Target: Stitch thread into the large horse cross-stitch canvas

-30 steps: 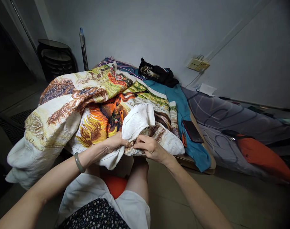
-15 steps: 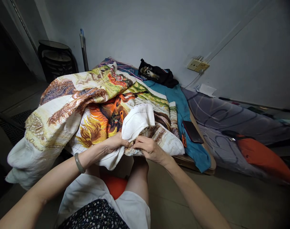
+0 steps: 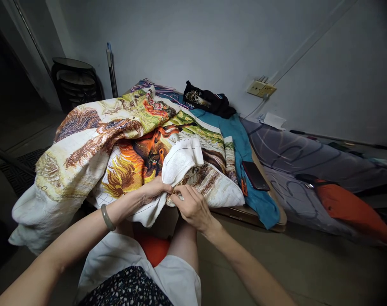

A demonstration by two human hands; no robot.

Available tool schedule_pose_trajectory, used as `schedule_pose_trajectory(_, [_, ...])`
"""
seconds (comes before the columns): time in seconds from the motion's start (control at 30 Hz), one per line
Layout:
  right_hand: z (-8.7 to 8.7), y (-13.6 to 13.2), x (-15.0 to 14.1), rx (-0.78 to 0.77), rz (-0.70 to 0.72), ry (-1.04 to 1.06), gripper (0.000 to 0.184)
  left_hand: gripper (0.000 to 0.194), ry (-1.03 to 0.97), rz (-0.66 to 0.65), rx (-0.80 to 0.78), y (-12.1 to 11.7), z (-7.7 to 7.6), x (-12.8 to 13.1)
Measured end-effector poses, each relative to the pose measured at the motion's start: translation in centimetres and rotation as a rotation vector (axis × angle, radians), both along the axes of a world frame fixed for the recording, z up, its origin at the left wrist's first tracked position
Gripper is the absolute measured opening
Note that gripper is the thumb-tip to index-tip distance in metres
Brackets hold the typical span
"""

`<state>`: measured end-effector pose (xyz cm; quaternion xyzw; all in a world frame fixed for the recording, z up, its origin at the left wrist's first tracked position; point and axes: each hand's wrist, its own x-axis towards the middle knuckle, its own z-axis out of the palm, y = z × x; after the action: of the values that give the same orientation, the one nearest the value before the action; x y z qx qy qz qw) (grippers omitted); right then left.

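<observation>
A large cross-stitch cloth [image 3: 94, 144] with orange, brown and green stitched pictures lies bunched over a low table. My left hand [image 3: 153, 190], a green bangle on its wrist, is closed on a folded white part of the cloth. My right hand [image 3: 190, 205] sits just right of it at the cloth's near edge, fingers pinched together on something too small to make out, with a thin thread running up from them.
A dark phone [image 3: 255, 175] and small orange scissors [image 3: 244, 186] lie on a teal cloth [image 3: 241, 144] at the table's right. A black garment [image 3: 209, 101] lies behind. A grey mattress with an orange cushion [image 3: 352, 208] is on the right. Stacked dark stools [image 3: 75, 80] stand at back left.
My right hand has slid slightly left and toward me along the cloth's edge, closer to the left hand. The left hand keeps its hold.
</observation>
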<state>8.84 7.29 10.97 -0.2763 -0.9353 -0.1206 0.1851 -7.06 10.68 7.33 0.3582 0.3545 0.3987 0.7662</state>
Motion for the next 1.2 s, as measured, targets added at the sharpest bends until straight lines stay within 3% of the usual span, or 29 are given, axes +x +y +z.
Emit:
schedule_pose_trajectory(0.1, [-1.3,-0.8,-0.7,0.085,0.108,0.109,0.018,0.029,-0.011,-0.01,0.003,0.0,-0.2,-0.1])
schedule_pose_trajectory(0.17, [-1.8,-1.1,-0.9,0.037,0.161,0.201,0.016,0.031,-0.023,-0.025,-0.001,0.0,-0.2,-0.2])
schedule_pose_trajectory(0.37, [-0.7,-0.4,0.5,-0.315,-0.039,0.724,0.012,0.028,-0.019,-0.029,0.009,0.0,0.6,-0.3])
schedule_pose_trajectory(0.5, [-0.7,0.6,1.2,-0.499,-0.126,0.82,0.013,0.027,0.012,-0.046,-0.013,-0.1,0.8,-0.2])
schedule_pose_trajectory(0.57, [-0.8,0.8,1.5,-0.441,-0.271,0.867,0.009,0.028,0.006,-0.045,-0.031,-0.1,0.7,-0.1])
schedule_pose_trajectory(0.63, [-0.7,0.6,1.6,-0.242,-0.365,0.886,0.017,0.029,-0.006,-0.042,-0.049,0.0,0.5,-0.1])
schedule_pose_trajectory(0.7, [-0.4,0.1,1.6,-0.075,-0.243,0.74,0.024,0.031,-0.015,-0.043,-0.053,0.0,0.3,-0.1])
schedule_pose_trajectory(0.8, [-0.1,-0.4,1.0,-0.054,0.027,0.282,0.014,0.027,0.004,-0.043,-0.031,0.1,0.0,-0.1])
schedule_pose_trajectory(0.87, [-0.3,-0.2,0.6,-0.026,0.042,0.088,0.018,0.023,0.014,-0.035,-0.02,0.1,0.0,-0.1])
schedule_pose_trajectory(0.93, [-0.7,-0.1,0.1,0.037,0.057,0.062,0.021,0.023,0.008,-0.027,-0.023,0.0,0.2,-0.1])
schedule_pose_trajectory(1.0, [-1.2,-0.7,-0.7,0.039,0.186,0.104,0.022,0.025,0.002,-0.026,-0.04,0.0,0.4,0.0])
schedule_pose_trajectory(1.1, [-2.2,-3.6,-2.8,-0.131,0.47,0.119,0.025,0.024,0.033,-0.031,-0.084,-0.1,0.7,0.0])
schedule_pose_trajectory(1.2, [-3.7,-7.9,-5.8,-0.546,0.588,0.145,0.022,0.023,0.053,-0.009,-0.086,-0.1,0.8,0.1])
